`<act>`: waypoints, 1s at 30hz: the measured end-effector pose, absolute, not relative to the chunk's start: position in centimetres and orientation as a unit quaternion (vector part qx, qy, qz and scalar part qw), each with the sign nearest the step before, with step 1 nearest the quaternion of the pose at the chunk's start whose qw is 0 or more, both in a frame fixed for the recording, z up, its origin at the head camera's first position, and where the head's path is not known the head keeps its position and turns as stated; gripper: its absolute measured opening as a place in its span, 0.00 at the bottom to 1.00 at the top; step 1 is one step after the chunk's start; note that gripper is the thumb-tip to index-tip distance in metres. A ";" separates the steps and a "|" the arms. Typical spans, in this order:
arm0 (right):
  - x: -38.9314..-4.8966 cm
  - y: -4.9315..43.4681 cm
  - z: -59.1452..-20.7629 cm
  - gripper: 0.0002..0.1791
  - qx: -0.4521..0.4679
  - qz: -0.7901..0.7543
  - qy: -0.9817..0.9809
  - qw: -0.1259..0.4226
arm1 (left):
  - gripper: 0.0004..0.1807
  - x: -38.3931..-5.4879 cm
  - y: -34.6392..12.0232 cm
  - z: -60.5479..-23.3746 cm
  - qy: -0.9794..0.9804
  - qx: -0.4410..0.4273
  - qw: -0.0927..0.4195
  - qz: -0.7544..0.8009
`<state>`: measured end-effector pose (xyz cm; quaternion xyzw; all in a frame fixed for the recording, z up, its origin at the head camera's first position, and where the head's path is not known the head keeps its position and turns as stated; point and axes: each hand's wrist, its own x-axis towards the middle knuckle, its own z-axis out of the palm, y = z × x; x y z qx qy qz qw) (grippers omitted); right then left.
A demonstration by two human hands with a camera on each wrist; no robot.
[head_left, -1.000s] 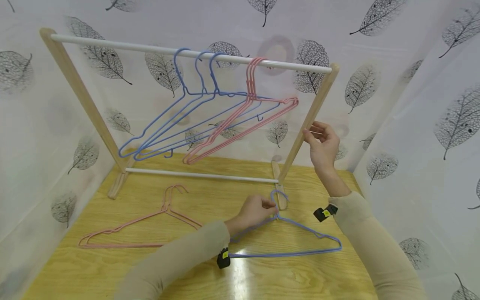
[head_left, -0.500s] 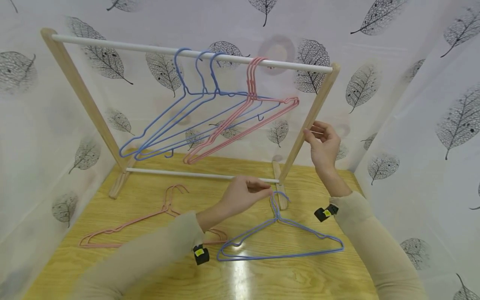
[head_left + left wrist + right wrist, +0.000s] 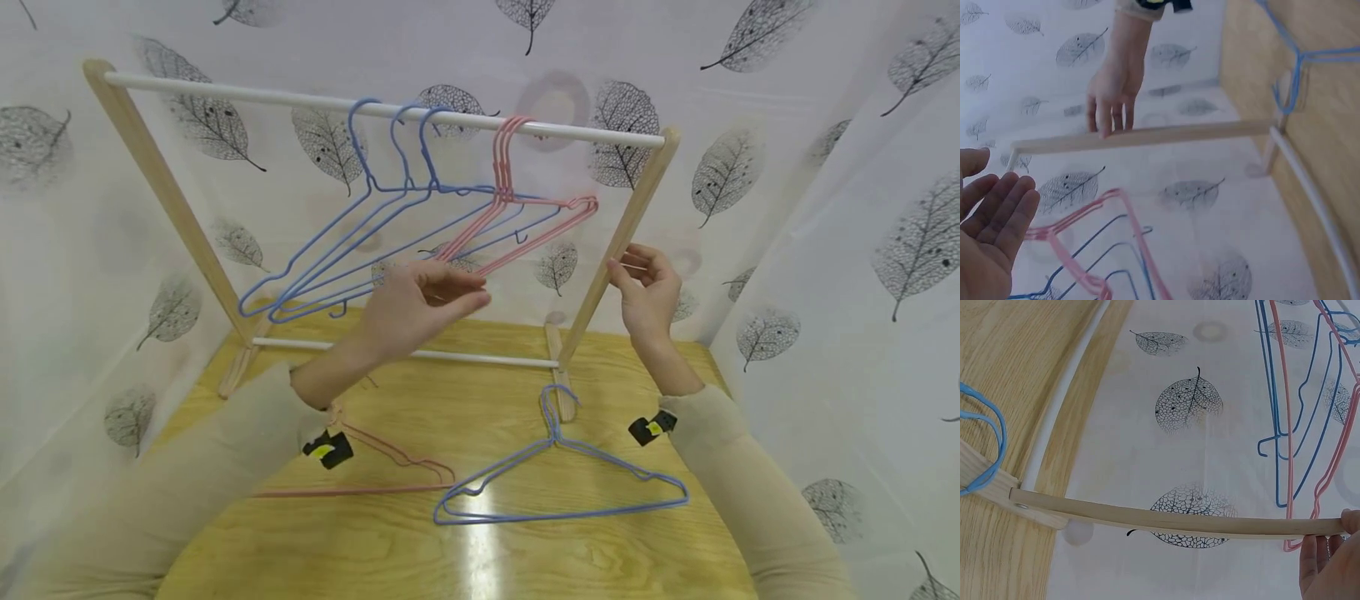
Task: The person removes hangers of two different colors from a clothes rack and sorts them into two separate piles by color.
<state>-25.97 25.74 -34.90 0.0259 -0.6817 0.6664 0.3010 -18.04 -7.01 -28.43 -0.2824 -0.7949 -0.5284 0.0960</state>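
Note:
My left hand (image 3: 412,312) is raised in front of the rack with its fingers extended and nothing in them. It overlaps the lower part of the pink hangers (image 3: 504,171) in the head view. Several pink and blue hangers (image 3: 432,177) hang from the white top rail (image 3: 247,93). With thumb and fingers, my right hand (image 3: 648,292) pinches the right wooden post (image 3: 637,204); the right wrist view shows this grip on the post (image 3: 1179,522) too. Two blue hangers (image 3: 555,437) lie stacked on the table. Pink hangers (image 3: 360,490) lie to their left, partly hidden by my left forearm.
The rack's left post (image 3: 172,200) stands at the far left. A white lower bar (image 3: 487,359) joins the posts near the wooden table (image 3: 525,558). Leaf-printed cloth (image 3: 795,225) encloses the back and sides. The right foot (image 3: 555,342) sits just behind the blue hangers.
My left hand has let go of the blue hangers on the table and moved up and left, in front of the hanging pink ones. My right hand stays on the post.

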 end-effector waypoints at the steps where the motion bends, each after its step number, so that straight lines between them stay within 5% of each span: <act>1: -25.9 25.7 -34.9 0.12 0.026 0.667 -0.681 0.301 | 0.09 -18.3 -7.6 -27.8 -0.798 -0.282 0.112 -0.520; 13: -25.9 25.6 -34.9 0.12 0.028 0.668 -0.678 0.305 | 0.11 -23.2 -15.1 -22.5 -0.816 -0.188 0.270 -0.475; 22: -26.0 25.7 -35.0 0.12 0.027 0.672 -0.677 0.300 | 0.16 -26.7 -17.9 -23.7 -0.839 -0.108 0.299 -0.442; 30: -25.9 25.7 -35.0 0.11 0.029 0.671 -0.679 0.297 | 0.20 -28.2 -17.9 -25.4 -0.863 -0.084 0.256 -0.427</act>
